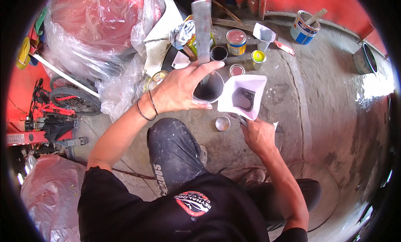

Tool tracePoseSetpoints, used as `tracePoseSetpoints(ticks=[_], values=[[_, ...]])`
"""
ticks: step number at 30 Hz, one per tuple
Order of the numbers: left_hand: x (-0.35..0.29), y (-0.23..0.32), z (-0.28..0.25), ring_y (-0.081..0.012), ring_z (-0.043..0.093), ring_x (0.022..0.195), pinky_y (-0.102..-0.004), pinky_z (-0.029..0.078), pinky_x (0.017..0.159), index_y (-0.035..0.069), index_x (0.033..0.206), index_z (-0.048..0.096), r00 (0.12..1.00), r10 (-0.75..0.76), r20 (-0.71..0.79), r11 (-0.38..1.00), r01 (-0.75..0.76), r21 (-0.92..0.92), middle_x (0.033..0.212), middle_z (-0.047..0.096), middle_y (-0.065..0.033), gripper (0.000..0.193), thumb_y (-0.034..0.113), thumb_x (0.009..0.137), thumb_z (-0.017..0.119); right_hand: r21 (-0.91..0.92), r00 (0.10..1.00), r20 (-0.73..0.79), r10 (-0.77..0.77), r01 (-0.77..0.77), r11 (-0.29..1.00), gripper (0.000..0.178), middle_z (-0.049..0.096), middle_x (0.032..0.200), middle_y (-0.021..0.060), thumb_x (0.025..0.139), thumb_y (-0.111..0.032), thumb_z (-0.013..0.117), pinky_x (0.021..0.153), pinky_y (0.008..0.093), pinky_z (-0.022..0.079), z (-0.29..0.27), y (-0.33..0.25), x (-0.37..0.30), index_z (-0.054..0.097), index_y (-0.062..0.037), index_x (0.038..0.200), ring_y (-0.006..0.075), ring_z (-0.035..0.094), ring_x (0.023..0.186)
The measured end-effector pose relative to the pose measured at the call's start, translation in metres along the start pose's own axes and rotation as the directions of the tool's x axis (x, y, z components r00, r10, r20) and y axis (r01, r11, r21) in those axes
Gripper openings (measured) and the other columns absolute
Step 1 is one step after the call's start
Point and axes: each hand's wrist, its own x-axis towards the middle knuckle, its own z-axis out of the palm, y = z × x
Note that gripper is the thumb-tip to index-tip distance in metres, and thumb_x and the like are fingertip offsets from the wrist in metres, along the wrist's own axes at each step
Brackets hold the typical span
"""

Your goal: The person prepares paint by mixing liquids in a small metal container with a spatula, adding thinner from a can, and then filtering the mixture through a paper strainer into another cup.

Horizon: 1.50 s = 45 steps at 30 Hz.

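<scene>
My left hand [179, 85] is closed round a cup [209, 90] of dark grey paint, tilted toward the right. A flat paint-smeared stirring stick [202, 31] rises from the cup, pinned by the thumb. Beside the cup's rim, a white paper paint strainer [252, 85] flares upward, with dark paint on its mesh bottom. My right hand [260, 135] is closed on a grey metal handle [242, 120] just below the strainer. What the strainer sits in is mostly hidden beneath it.
On the concrete floor ahead stand several paint cans, among them a red-lidded can [236, 42], a yellow-topped tin [258, 58] and a blue-white can [305, 29]. A small round lid [222, 123] lies near my knee. Plastic-wrapped items [98, 29] and a bicycle [62, 98] are at left.
</scene>
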Motion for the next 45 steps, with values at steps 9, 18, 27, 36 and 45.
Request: tracePoseSetpoints(ticks=[9,18,27,36,45], values=[[-0.080,-0.119,0.139,-0.0378,0.067,0.131,-0.0490,0.056,0.110,0.013,0.166,0.043,0.929,-0.301,-0.216,0.944,0.258,-0.205,0.146,0.063,-0.0191,0.105,0.036,0.080,0.099,-0.082,0.972,0.107,0.208,-0.200,0.976,0.037,0.080,0.109,0.0212,0.101,-0.029,0.074,0.083,0.0549,0.061,-0.018,-0.006,-0.001,0.074,-0.0120,0.134,0.0438,0.078,0.095],[-0.090,-0.177,0.249,-0.0443,0.060,0.141,-0.0525,0.049,0.118,0.015,0.170,0.034,0.823,-0.499,-0.272,0.860,0.433,-0.268,0.152,0.059,-0.0249,0.118,0.047,0.077,0.100,-0.050,0.966,0.005,0.258,-0.258,0.965,0.037,0.079,0.121,0.0160,0.099,-0.021,0.074,0.088,0.0479,0.061,-0.019,-0.008,-0.005,0.074,-0.0075,0.135,0.0400,0.078,0.104],[-0.088,-0.172,0.236,-0.0457,0.058,0.143,-0.0499,0.049,0.118,0.014,0.164,0.047,0.826,-0.412,-0.383,0.902,0.312,-0.298,0.156,0.058,-0.0257,0.096,0.046,0.086,0.094,-0.064,0.955,0.060,0.291,-0.287,0.956,0.037,0.079,0.121,0.0166,0.099,-0.020,0.075,0.088,0.0484,0.061,-0.017,-0.004,-0.005,0.074,-0.0105,0.135,0.0404,0.077,0.103],[-0.081,-0.160,0.199,-0.0364,0.071,0.129,-0.0425,0.054,0.111,0.006,0.139,0.070,0.762,-0.415,-0.497,0.888,0.220,-0.404,0.135,0.075,-0.0174,0.039,-0.001,0.107,0.050,-0.084,0.967,0.037,0.252,-0.248,0.965,0.038,0.079,0.120,0.0166,0.099,-0.020,0.075,0.088,0.0484,0.061,-0.011,0.002,-0.008,0.073,-0.0097,0.136,0.0401,0.077,0.103],[-0.062,-0.153,0.123,-0.0270,0.075,0.106,-0.0379,0.058,0.095,0.012,0.148,0.062,0.856,-0.276,-0.438,0.935,0.134,-0.328,0.107,0.075,-0.0090,0.038,0.002,0.113,0.049,-0.059,0.974,0.004,0.225,-0.225,0.973,0.037,0.079,0.117,0.0159,0.100,-0.022,0.075,0.088,0.0484,0.061,-0.013,-0.001,-0.007,0.074,-0.0088,0.134,0.0400,0.077,0.101]])
